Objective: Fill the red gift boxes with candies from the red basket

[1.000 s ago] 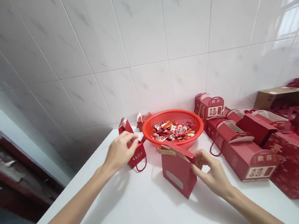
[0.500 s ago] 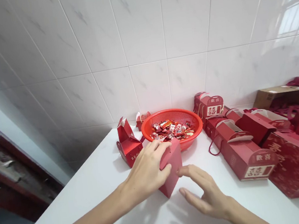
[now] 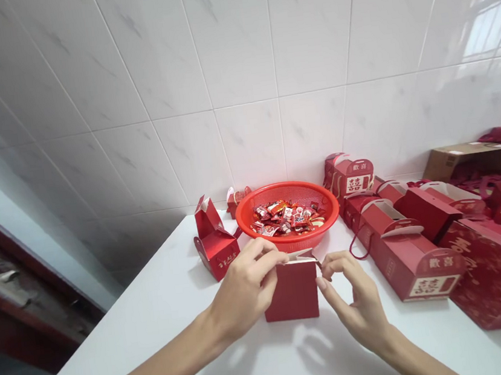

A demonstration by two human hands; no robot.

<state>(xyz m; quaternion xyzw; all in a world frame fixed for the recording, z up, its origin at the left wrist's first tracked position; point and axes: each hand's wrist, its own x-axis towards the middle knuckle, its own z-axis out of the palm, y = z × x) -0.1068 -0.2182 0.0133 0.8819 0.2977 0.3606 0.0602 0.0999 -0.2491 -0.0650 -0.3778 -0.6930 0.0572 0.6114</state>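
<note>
A small red paper gift box (image 3: 291,293) stands upright on the white table, its plain side facing me and its top edge parted. My left hand (image 3: 250,288) grips its left side and upper left corner, the thumb on the near face. With thumb and forefinger, my right hand (image 3: 353,293) pinches the upper right corner of the same box. Just behind it sits a red plastic basket (image 3: 333,217) holding wrapped candies (image 3: 291,216). To the left stands another red gift box (image 3: 217,252) with its peaked lid raised.
Several red boxes with handles (image 3: 408,265) stand to the right, beside a large dark red gift box (image 3: 498,272). A brown cardboard box (image 3: 442,165) is at the back right. The tiled wall (image 3: 249,145) closes off the table's far side.
The red gift box has turned so a flat side faces me and its parted top shows. My right hand has moved up and closed on its upper right corner.
</note>
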